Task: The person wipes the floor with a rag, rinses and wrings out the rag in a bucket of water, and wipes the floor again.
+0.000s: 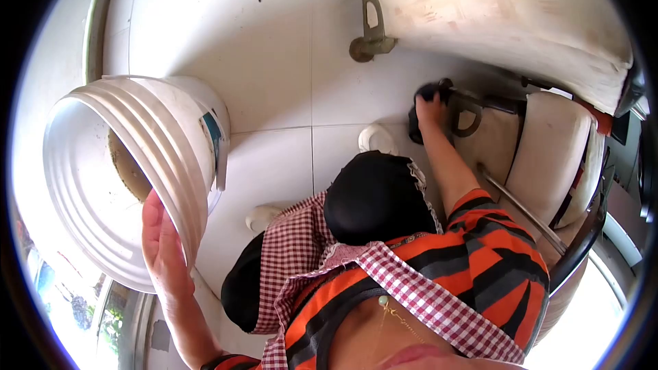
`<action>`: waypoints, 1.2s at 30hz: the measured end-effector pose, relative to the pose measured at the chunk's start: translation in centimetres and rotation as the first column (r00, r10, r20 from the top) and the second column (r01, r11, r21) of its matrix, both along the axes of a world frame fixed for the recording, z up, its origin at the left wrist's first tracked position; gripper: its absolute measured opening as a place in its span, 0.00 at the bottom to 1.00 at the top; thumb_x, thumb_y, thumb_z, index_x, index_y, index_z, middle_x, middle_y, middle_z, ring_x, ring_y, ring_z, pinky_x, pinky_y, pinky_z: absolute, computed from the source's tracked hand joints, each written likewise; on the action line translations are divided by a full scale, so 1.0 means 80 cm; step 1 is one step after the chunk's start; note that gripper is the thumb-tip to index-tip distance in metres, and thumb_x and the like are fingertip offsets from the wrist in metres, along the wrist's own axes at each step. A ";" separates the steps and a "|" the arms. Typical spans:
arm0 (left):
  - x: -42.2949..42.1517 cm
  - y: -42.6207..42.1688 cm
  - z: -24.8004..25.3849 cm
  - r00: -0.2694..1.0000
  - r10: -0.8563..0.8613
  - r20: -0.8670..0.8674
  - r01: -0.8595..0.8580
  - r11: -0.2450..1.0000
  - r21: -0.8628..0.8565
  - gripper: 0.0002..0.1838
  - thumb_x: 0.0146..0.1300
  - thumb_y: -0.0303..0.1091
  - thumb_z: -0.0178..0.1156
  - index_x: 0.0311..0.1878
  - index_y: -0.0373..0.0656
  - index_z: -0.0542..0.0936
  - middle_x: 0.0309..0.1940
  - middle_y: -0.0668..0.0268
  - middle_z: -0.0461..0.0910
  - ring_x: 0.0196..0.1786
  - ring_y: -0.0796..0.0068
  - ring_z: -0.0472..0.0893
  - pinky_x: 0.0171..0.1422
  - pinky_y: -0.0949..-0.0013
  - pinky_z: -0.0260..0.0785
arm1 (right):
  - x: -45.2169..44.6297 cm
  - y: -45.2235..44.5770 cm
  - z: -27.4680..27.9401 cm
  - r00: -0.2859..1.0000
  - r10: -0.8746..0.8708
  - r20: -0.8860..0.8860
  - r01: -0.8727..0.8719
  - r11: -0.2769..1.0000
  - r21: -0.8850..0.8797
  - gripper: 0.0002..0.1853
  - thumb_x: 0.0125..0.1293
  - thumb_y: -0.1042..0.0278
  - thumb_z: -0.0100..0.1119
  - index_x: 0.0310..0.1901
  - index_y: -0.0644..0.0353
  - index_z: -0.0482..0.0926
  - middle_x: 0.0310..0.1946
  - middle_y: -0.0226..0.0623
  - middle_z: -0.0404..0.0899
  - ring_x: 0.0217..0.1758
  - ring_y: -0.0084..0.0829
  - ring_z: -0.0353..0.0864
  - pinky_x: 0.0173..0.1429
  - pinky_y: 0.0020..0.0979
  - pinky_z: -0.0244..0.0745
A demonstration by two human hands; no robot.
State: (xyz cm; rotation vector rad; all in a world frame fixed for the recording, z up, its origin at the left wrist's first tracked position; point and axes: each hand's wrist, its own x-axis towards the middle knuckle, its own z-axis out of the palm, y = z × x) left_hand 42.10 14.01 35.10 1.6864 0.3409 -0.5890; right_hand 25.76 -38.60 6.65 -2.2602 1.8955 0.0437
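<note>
Spreading across the middle and upper left of the frame, the pale tiled floor [274, 48] lies in front of you. A large, pale padded piece of furniture [493, 7] fills the upper right. At the left of the frame is the white bucket [181, 137], tilted with its wide mouth toward the left edge; a brown patch [128, 168] shows inside. Your checked apron [291, 250] crosses your lap and chest at the bottom. At the right, a smaller pale cushion [554, 144] sits beside dark and metal frame parts. Your left hand [166, 250] is partly closed on the bucket's near rim, its fingers fairly straight and reaching inside the mouth. Your right hand [430, 111], right of centre, is closed on a black item [415, 123] too blurred to name, just beside a rounded metal bracket [469, 120]. Your two pale shoes, one [377, 138] near the centre and the other [262, 218] lower left of it, are on the floor.
</note>
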 end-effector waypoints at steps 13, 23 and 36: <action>-0.016 0.008 0.004 0.901 -0.196 0.388 0.022 0.912 0.410 0.24 0.70 0.44 0.44 0.62 0.39 0.67 0.58 0.54 0.71 0.63 0.60 0.69 0.67 0.55 0.60 | 0.016 0.006 0.043 0.801 0.340 0.493 -0.429 0.900 0.077 0.34 0.48 0.63 0.62 0.61 0.58 0.68 0.55 0.54 0.68 0.59 0.48 0.69 0.63 0.39 0.64; -0.023 -0.035 0.019 0.820 -0.438 0.368 0.256 0.856 0.449 0.29 0.63 0.29 0.54 0.67 0.35 0.59 0.62 0.50 0.65 0.65 0.54 0.66 0.67 0.56 0.57 | 0.103 0.199 -0.004 0.608 0.730 0.312 -0.778 0.625 0.053 0.37 0.46 0.60 0.66 0.60 0.53 0.63 0.53 0.46 0.65 0.61 0.50 0.60 0.63 0.49 0.59; -0.056 -0.032 -0.003 0.519 -0.671 0.529 0.176 0.690 0.702 0.26 0.63 0.19 0.46 0.66 0.31 0.60 0.61 0.45 0.65 0.65 0.47 0.63 0.66 0.52 0.57 | 0.036 0.047 0.156 0.723 0.181 0.667 -0.586 0.672 0.453 0.32 0.56 0.72 0.58 0.65 0.52 0.64 0.52 0.37 0.73 0.52 0.29 0.73 0.56 0.30 0.69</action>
